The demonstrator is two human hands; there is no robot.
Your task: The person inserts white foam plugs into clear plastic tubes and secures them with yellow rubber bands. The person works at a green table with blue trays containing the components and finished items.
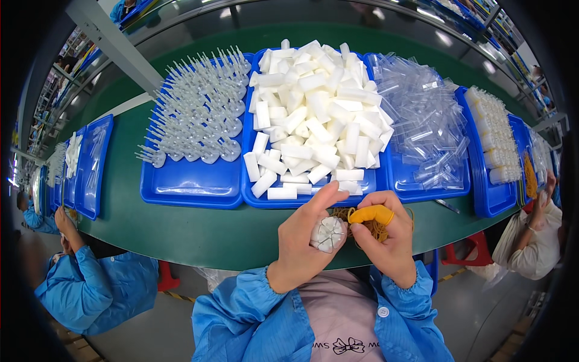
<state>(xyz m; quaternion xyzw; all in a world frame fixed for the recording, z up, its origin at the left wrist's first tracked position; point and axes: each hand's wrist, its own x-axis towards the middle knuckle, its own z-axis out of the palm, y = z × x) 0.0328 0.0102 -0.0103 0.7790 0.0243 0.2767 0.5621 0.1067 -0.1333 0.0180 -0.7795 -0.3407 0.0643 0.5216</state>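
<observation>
My left hand (304,241) is wrapped round a white, rounded piece (329,234) whose end shows petal-like segments split by dark lines; its other end is hidden in my palm. My right hand (386,238) is closed in a pinch beside it, a yellow-orange finger cot (375,213) over the index finger. A thin tan rubber band (351,216) seems to sit between index finger and thumb, though it is small to make out. Behind and under that hand lies a tangle of rubber bands (379,231) on the green table (211,235).
Blue trays stand beyond my hands: clear stemmed plastic parts (202,114) left, heaped white foam cylinders (313,114) in the middle, clear plastic tubes (422,114) right. Farther right, a tray holds white banded pieces (491,136). Co-workers sit at left (90,289) and right (534,232).
</observation>
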